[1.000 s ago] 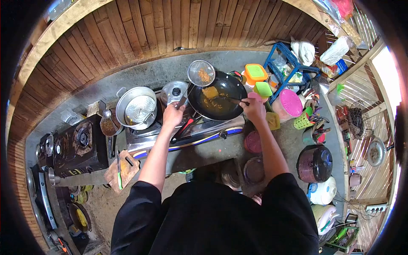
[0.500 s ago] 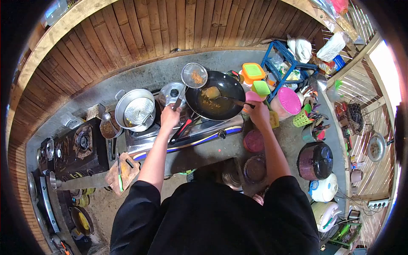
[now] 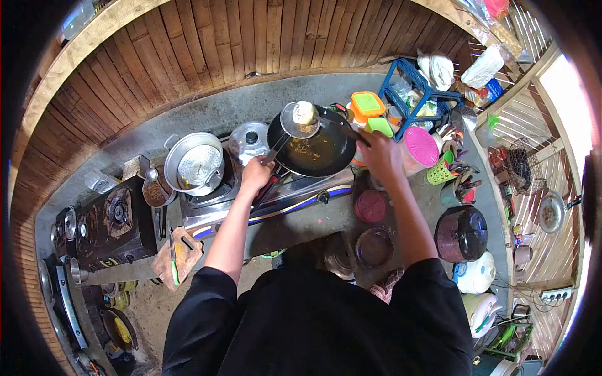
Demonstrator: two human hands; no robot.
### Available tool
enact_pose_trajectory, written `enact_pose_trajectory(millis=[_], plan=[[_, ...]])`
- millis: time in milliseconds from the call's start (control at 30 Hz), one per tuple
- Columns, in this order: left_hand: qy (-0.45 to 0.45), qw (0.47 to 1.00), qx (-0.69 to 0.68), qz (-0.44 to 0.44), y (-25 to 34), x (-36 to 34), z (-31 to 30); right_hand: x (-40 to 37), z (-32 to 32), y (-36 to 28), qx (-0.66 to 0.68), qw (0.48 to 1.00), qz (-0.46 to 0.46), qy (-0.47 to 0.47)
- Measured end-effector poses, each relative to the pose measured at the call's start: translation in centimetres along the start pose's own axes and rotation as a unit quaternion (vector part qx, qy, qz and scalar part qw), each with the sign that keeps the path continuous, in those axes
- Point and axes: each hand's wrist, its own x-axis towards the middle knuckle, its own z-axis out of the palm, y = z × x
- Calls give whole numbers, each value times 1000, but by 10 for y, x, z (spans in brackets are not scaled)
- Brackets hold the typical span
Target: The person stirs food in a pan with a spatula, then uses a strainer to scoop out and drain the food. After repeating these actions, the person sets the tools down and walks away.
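My left hand [image 3: 256, 174] is wrapped round the dark handle of a mesh strainer [image 3: 301, 131], whose bowl hangs over the left part of a black frying pan [image 3: 342, 150]. In my right hand [image 3: 380, 153] is the handle of a spatula [image 3: 306, 113], its blade tipped over the strainer and catching the light. Oil with small brown bits lies in the pan, which stands on the right burner of a gas stove [image 3: 276, 208]. A red-and-black pan handle shows below my left hand.
A silver pot [image 3: 210, 153] stands on the left burner, with a glass lid [image 3: 244, 150] behind. Lidded plastic containers [image 3: 367, 103] and a blue rack [image 3: 411, 69] are at right. A knife [image 3: 174, 263] lies on a cutting board [image 3: 185, 254]; a second stove [image 3: 119, 216] is at far left.
The spatula has risen from the oil to over the strainer. The strainer has moved right and nearer, over the pan. My right hand has turned and shifted slightly.
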Motion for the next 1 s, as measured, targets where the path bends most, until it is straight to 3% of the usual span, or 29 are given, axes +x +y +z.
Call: enact_pose_trajectory(millis=[67,133,200,300,833,933,1000], plan=[[15,1000,-1,11,11,-10,-3,-5,20,5,6,985,-142,99],[17,1000,-9,6,12,-12,-6,-8,21,-1,1,984,-149,101],[25,999,1,20,4,-7,-6,-9,21,0,-13,966,-203,162],[-16,999,-32,-15,5,-6,-12,-11,27,6,-50,959,-239,146],[32,999,-23,16,6,-12,-12,-13,39,21,-49,957,-218,183],[35,999,7,18,6,-9,-16,-11,34,19,-31,967,-193,161],[30,999,7,20,4,-10,-19,-12,20,15,-9,985,-99,139]])
